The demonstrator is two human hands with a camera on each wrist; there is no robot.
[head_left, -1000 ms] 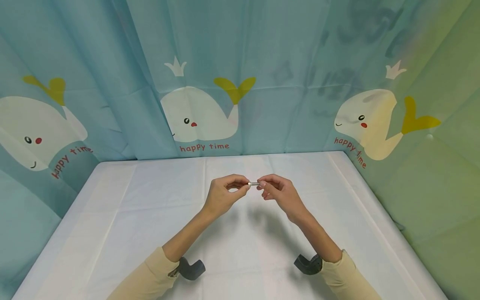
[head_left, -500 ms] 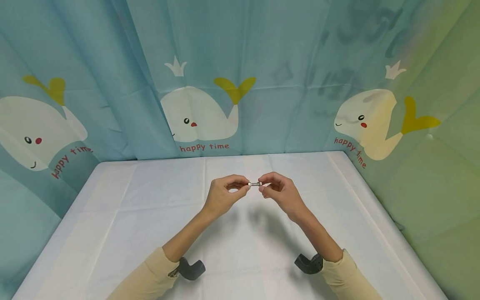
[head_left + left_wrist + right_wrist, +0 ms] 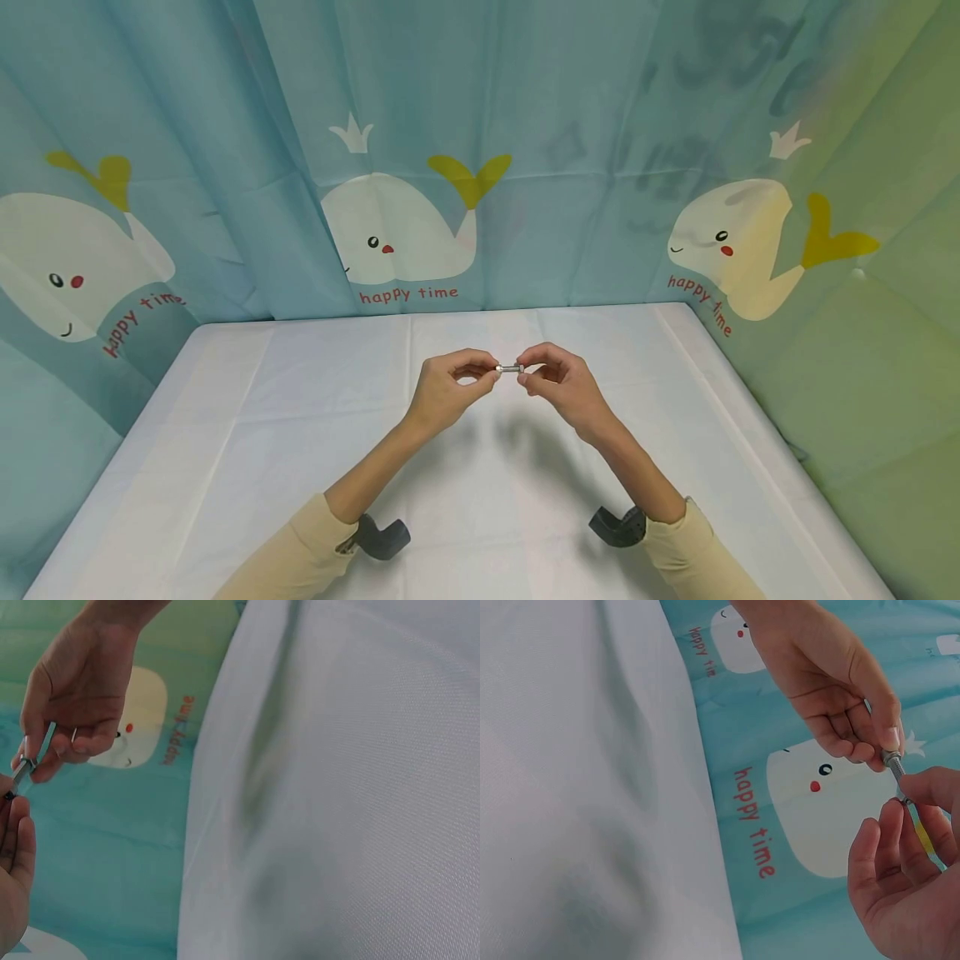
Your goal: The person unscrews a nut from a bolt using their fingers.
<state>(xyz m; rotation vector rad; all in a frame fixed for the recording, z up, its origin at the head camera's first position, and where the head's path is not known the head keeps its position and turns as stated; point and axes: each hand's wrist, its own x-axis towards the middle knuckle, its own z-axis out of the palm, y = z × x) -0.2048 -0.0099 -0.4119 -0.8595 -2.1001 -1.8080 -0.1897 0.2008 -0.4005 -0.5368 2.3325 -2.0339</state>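
A small silvery metal bolt (image 3: 509,368) is held level in the air above the table, between both hands. My left hand (image 3: 442,392) pinches its head end between thumb and fingertips. At the other end, the thumb and fingers of my right hand (image 3: 566,387) pinch a small nut (image 3: 906,801) on the threaded shaft. In the right wrist view, threads of the bolt (image 3: 898,771) show between the two grips. From the left wrist, the right hand (image 3: 82,690) appears above and the left hand (image 3: 13,877) only partly, at the frame's edge.
A white cloth covers the table (image 3: 480,500). Behind it hangs a blue curtain (image 3: 570,233) printed with whales, turning green at the right. Dark curved wrist mounts (image 3: 384,539) stick out from the beige sleeves.
The fingers of my right hand have shifted on the bolt's right end, lifting slightly and regripping so that more of that end shows. My left hand has stayed in place.
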